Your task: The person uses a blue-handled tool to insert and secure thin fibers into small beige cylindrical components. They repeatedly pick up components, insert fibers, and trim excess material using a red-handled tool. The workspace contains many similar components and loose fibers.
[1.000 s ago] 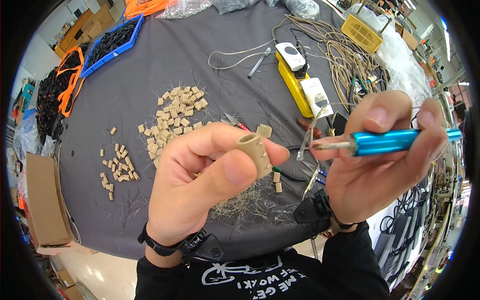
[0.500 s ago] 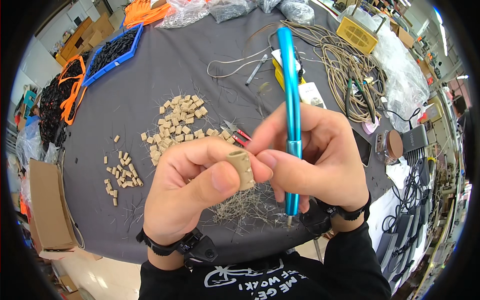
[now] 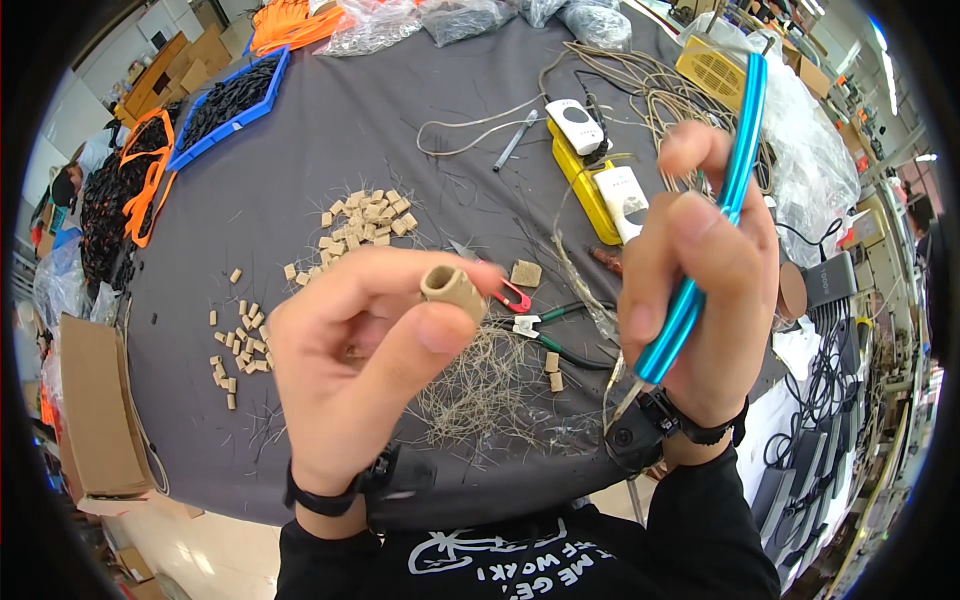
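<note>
Between the thumb and fingers of my left hand point(image 3: 335, 350) is a short tan tube point(image 3: 455, 290), its hollow end facing up. My right hand point(image 3: 700, 300), apart from the tube, is closed around a shiny teal pen-shaped tool point(image 3: 745, 140), tilted with its thin tip pointing down left. Between the hands lie red-handled thread snips point(image 3: 515, 298), partly hidden by my left fingers, and green-handled cutters point(image 3: 567, 356). Beyond my left hand is a pile of tan tubes point(image 3: 368, 220); a smaller group point(image 3: 240, 345) sits to its left. Loose thread clippings point(image 3: 470, 400) cover the near table.
A blue tray point(image 3: 228, 125) of black pieces stands at the far left. A yellow power strip point(image 3: 585, 195) with white plugs and coiled cable lies at the right. An open cardboard box point(image 3: 105, 410) borders the left edge.
My right hand has moved away from the tube, to the right, and the teal tool now leans instead of standing upright. My left hand has shifted slightly left and up, tipping the tube's opening into view.
</note>
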### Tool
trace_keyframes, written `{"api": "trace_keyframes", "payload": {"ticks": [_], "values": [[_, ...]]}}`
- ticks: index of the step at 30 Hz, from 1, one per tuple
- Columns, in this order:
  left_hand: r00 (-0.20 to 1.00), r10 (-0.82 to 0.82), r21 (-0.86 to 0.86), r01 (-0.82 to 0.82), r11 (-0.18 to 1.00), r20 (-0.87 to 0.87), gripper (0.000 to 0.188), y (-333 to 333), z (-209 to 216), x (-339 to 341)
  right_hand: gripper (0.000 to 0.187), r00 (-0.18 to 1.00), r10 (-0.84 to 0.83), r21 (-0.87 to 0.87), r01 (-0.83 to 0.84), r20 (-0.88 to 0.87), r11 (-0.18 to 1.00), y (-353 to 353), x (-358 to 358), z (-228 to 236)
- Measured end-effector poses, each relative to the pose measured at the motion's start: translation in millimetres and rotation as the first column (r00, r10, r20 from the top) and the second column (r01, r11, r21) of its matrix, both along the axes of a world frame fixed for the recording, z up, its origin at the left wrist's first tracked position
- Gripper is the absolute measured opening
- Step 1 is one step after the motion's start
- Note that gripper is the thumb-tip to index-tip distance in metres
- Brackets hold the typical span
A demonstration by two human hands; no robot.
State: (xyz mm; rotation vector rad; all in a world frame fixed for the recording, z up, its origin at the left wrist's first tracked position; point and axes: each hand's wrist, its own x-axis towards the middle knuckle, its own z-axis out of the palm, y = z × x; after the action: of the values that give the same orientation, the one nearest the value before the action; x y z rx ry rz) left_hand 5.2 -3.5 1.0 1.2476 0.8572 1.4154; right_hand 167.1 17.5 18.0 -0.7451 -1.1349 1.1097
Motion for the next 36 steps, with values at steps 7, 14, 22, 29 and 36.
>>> {"api": "trace_keyframes", "payload": {"ticks": [7, 14, 22, 29, 36], "values": [[0.593, 0.704, 0.874, -0.002, 0.486, -0.390, 0.028, 9.4, -12.9, -5.4, 0.035, 0.971, -0.042, 0.270, 0.106, -0.234, 0.957, -2.0, -0.6, -3.6], [0.606, 0.694, 0.877, 0.012, 0.481, -0.389, 0.033, 6.0, -18.3, -3.7, 0.037, 1.000, 0.015, 0.596, -0.016, 0.007, 0.803, -9.7, -0.2, -11.0], [0.635, 0.669, 0.876, 0.025, 0.482, -0.387, 0.032, 7.4, -17.8, -3.1, 0.047, 0.994, -0.091, 0.733, 0.017, 0.061, 0.680, -11.1, -10.3, -21.2], [0.617, 0.669, 0.868, 0.045, 0.494, -0.413, 0.031, 8.5, -18.8, -3.6, 0.050, 0.983, -0.146, 0.731, 0.021, 0.108, 0.682, -12.8, -11.8, -24.6], [0.598, 0.687, 0.873, 0.046, 0.485, -0.413, 0.030, 9.9, -19.6, -3.2, 0.047, 0.982, -0.131, 0.733, -0.009, 0.133, 0.680, -10.7, -9.1, -25.8]]}}
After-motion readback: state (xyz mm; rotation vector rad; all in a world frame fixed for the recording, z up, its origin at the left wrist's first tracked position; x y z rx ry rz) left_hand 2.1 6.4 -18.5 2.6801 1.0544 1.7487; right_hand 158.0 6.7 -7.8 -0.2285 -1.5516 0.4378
